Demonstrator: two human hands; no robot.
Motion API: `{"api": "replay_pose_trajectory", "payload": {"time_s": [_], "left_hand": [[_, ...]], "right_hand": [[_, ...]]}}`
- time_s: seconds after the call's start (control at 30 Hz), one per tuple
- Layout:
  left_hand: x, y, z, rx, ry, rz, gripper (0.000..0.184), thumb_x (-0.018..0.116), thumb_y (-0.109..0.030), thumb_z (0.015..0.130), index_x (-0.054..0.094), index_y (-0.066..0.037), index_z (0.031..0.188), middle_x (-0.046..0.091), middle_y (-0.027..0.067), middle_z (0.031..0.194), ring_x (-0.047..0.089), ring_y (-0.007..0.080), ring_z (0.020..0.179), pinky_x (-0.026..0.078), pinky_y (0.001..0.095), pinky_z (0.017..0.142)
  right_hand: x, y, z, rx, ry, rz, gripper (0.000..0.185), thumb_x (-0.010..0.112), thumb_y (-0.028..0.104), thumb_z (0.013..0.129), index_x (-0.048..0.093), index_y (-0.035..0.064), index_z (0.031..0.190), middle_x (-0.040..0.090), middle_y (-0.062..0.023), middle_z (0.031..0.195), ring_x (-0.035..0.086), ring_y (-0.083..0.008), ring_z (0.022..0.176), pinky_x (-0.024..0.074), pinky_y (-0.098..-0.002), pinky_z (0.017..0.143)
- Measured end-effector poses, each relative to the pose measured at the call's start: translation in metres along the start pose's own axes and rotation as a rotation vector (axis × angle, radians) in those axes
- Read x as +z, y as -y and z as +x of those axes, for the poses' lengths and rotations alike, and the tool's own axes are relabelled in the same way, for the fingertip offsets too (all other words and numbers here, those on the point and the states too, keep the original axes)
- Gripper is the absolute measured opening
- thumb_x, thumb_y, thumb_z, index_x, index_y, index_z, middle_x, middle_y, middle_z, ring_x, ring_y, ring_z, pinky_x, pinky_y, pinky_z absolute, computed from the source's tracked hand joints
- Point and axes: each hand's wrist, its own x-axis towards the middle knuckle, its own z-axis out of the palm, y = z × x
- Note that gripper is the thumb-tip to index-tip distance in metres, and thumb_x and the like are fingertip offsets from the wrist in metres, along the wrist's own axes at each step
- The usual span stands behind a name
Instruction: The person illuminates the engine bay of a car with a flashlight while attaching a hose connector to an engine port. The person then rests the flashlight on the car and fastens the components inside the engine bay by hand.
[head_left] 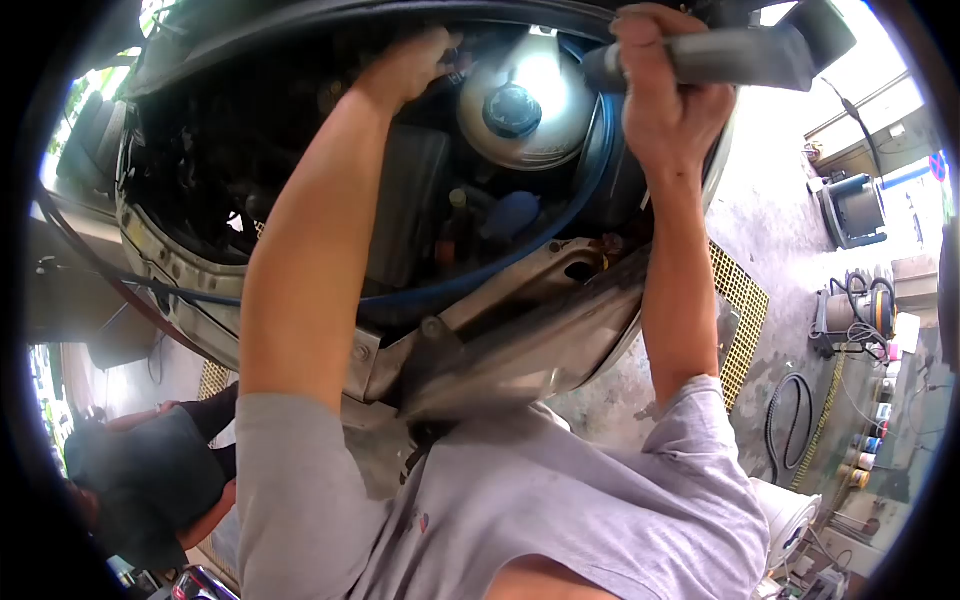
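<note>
My right hand [672, 105] is closed around a grey work light [745, 58], held above the right side of the engine bay. Its dark end points left, towards a pale round reservoir tank [490, 135] with a black cap [512, 110]. A bright patch of light lies on the tank beside the cap. My left hand [410, 68] reaches deep into the bay, just left of the tank. Its fingers look bent together near dark parts, and what they grip is hidden in shadow. A blue hose [520, 255] curves round the tank and along the front of the bay.
A headlight [530, 345] and the car's front frame lie between my body and the bay. At lower left a person in a dark shirt [150, 470] is close by. On the right are yellow floor grating [738, 320], a vacuum machine [855, 312] and a coiled black hose [790, 420].
</note>
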Motion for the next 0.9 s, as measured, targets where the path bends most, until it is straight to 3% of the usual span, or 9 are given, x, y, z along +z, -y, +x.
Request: {"api": "replay_pose_trajectory", "payload": {"time_s": [0.03,0.13,0.23,0.27,0.37,0.43,0.47,0.67,0.9], "left_hand": [[-0.008,0.006,0.001,0.062,0.056,-0.046,0.025,0.059,-0.008,0.099,0.059,0.002,0.122,0.059,0.0132,0.117,0.061,0.0245,0.106,0.057,0.0335,0.094],[-0.002,-0.033,-0.041,0.459,0.164,1.338,0.035,0.064,-0.032,0.09,0.07,0.0,0.103,0.069,0.0269,0.101,0.067,0.0415,0.097,0.05,0.0472,0.085],[0.01,-0.012,-0.009,0.059,0.029,-0.053,0.027,0.06,-0.006,0.098,0.057,0.002,0.123,0.059,0.0138,0.118,0.061,0.0249,0.105,0.057,0.0332,0.092],[-0.014,0.017,0.026,0.398,0.109,0.29,0.026,0.06,-0.005,0.098,0.057,0.003,0.122,0.059,0.0144,0.117,0.061,0.0253,0.105,0.058,0.0337,0.092],[-0.04,0.038,0.038,0.631,0.228,0.787,0.024,0.06,-0.005,0.098,0.056,0.005,0.12,0.06,0.0163,0.117,0.061,0.0272,0.105,0.059,0.0363,0.09],[-0.022,0.012,0.012,0.341,0.309,0.581,0.024,0.059,-0.006,0.098,0.056,0.006,0.119,0.059,0.017,0.117,0.062,0.0279,0.103,0.059,0.0367,0.089],[-0.007,0.008,0.013,0.02,0.128,0.06,0.024,0.059,-0.009,0.1,0.056,0.004,0.12,0.062,0.0154,0.114,0.064,0.0258,0.096,0.059,0.034,0.085],[0.027,-0.014,0.003,-0.055,-0.09,0.321,0.025,0.063,-0.02,0.1,0.06,-0.005,0.119,0.065,0.0083,0.104,0.064,0.0183,0.088,0.055,0.0268,0.07],[0.029,-0.013,0.01,0.007,-0.16,0.238,0.02,0.061,-0.027,0.1,0.063,-0.007,0.106,0.064,0.0035,0.099,0.061,0.012,0.082,0.05,0.0222,0.06]], "right_hand": [[0.006,-0.017,-0.003,-0.155,0.004,-0.082,0.027,0.074,0.028,0.088,0.067,0.0021,0.094,0.066,-0.0077,0.087,0.066,-0.021,0.076,0.0537,-0.0332,0.069],[0.007,-0.024,-0.009,-0.566,0.179,-0.212,0.033,0.081,0.019,0.081,0.074,0.0049,0.109,0.069,-0.009,0.095,0.067,-0.0167,0.085,0.0537,-0.0272,0.072],[0.009,-0.018,-0.021,-0.622,0.202,-0.226,0.035,0.084,0.019,0.079,0.074,0.0038,0.108,0.069,-0.0097,0.096,0.068,-0.0171,0.084,0.0541,-0.0275,0.074],[0.01,-0.017,-0.023,-0.54,0.241,-0.228,0.034,0.085,0.02,0.079,0.074,0.0033,0.107,0.069,-0.0103,0.096,0.068,-0.0179,0.084,0.0544,-0.0283,0.073],[0.013,-0.034,-0.023,-0.422,0.207,-0.206,0.035,0.089,0.018,0.07,0.075,0.0062,0.1,0.068,-0.0076,0.087,0.065,-0.0179,0.073,0.0541,-0.0297,0.065],[0.011,-0.031,-0.019,-0.443,0.146,-0.214,0.031,0.087,0.016,0.073,0.074,0.0057,0.098,0.067,-0.0077,0.083,0.066,-0.0168,0.068,0.0533,-0.0294,0.061],[0.01,-0.033,-0.018,-0.423,0.127,-0.203,0.029,0.086,0.016,0.073,0.074,0.0057,0.098,0.067,-0.0075,0.082,0.066,-0.0166,0.068,0.0531,-0.0291,0.061],[0.007,-0.032,-0.021,-0.382,0.166,-0.169,0.029,0.084,0.013,0.074,0.074,0.006,0.1,0.067,-0.0074,0.085,0.067,-0.0164,0.071,0.0544,-0.0287,0.062],[0.027,-0.021,-0.028,-0.47,0.252,-0.261,0.036,0.087,0.016,0.077,0.074,0.0075,0.11,0.067,-0.0085,0.106,0.07,-0.0182,0.087,0.0581,-0.0295,0.077]]}}
